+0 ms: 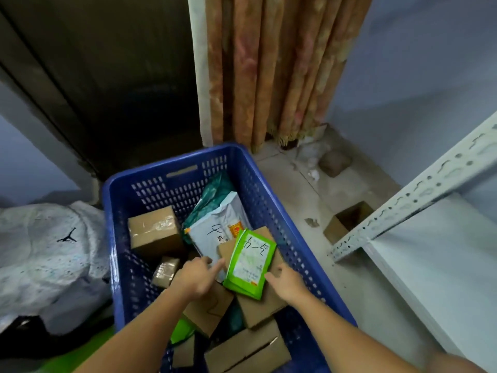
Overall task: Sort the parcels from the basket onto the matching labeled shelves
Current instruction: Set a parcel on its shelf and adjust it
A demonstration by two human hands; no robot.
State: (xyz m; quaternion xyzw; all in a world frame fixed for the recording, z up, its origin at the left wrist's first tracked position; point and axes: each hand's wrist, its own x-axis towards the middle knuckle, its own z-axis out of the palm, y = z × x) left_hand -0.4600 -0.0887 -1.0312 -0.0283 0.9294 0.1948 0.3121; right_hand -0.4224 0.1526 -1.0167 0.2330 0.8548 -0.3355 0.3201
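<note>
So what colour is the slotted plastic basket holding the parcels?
Blue, in the head view: slotted plastic basket.

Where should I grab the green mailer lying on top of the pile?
Pinch the green mailer by its long side edges, coming down from above: it lies flat, tilted on cardboard boxes, both edges free. Left hand and right hand flank it.

The perforated blue plastic basket (pixel 250 168) has smooth, faintly shiny walls. Inside it lie matt brown cardboard boxes (pixel 153 230), one strapped with glossy clear tape, a glossy green plastic pouch (pixel 248 265) and a smooth white plastic mailer (pixel 215 224). Right of the basket stands a white-painted slotted metal shelf post (pixel 419 195); behind it hangs patterned woven cloth curtain (pixel 269 71).
</note>
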